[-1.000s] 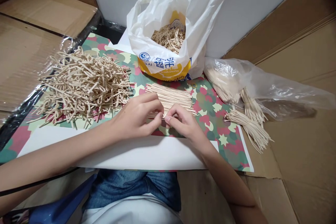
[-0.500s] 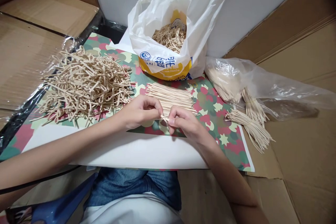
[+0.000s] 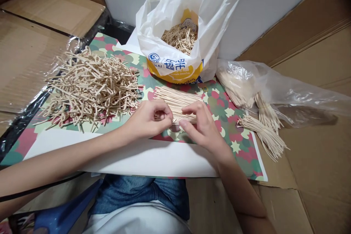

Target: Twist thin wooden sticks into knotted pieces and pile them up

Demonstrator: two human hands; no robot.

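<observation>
My left hand [image 3: 153, 117] pinches a thin pale strip [image 3: 176, 120] between thumb and forefinger; only its short end shows. Just right of it, my right hand [image 3: 201, 126] is open, thumb and forefinger spread apart around the strip's end. Behind both hands lies a row of straight pale strips [image 3: 178, 98], set side by side on the camouflage-patterned sheet [image 3: 233, 131]. To the left of my left hand rises a loose heap of looped strips [image 3: 93, 87], many of them bent or knotted.
A white and yellow plastic bag [image 3: 172, 64] holding more looped strips stands behind the row. At the right are tied bundles of straight strips [image 3: 264, 133] and a clear plastic bag [image 3: 290, 84]. Cardboard [image 3: 323, 153] borders the right side; a cardboard box [image 3: 30, 55] stands left.
My right thumb and forefinger have parted from their pinch on the strip, and the hand has opened. My left hand keeps its pinch. The view has shifted slightly.
</observation>
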